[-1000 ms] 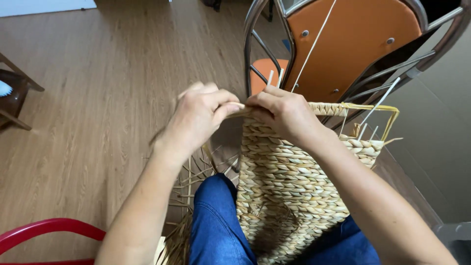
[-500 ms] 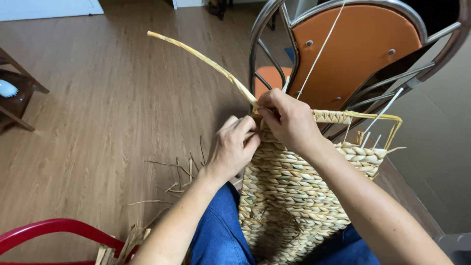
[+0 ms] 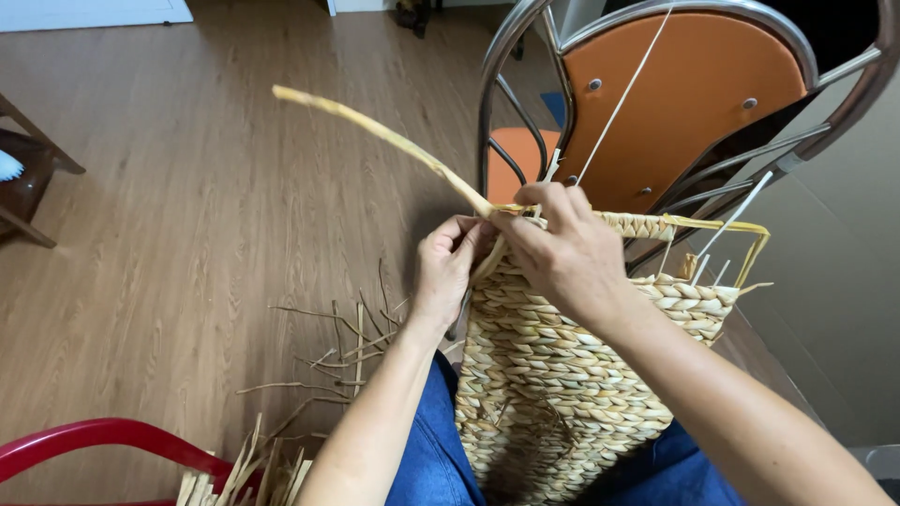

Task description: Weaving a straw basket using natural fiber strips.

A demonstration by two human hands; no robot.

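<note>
A half-woven straw basket [image 3: 562, 375] rests on my lap, its rim held by a yellow wire frame [image 3: 741, 234] with thin white stakes sticking up. My left hand [image 3: 448, 267] pinches the weave at the basket's left top corner. My right hand [image 3: 562, 248] grips the same corner from above, closed on a long pale straw strand [image 3: 375, 131] that runs up and to the left over the floor.
A metal chair with an orange back [image 3: 684, 103] stands right behind the basket. Loose straw bits [image 3: 347, 347] lie on the wooden floor to the left. A red curved rim [image 3: 94, 436] shows bottom left, a dark wooden stool [image 3: 23, 187] far left.
My left hand has dropped from above the rim to the basket's left corner. The long strand now sticks out up-left, pulled through the weave.
</note>
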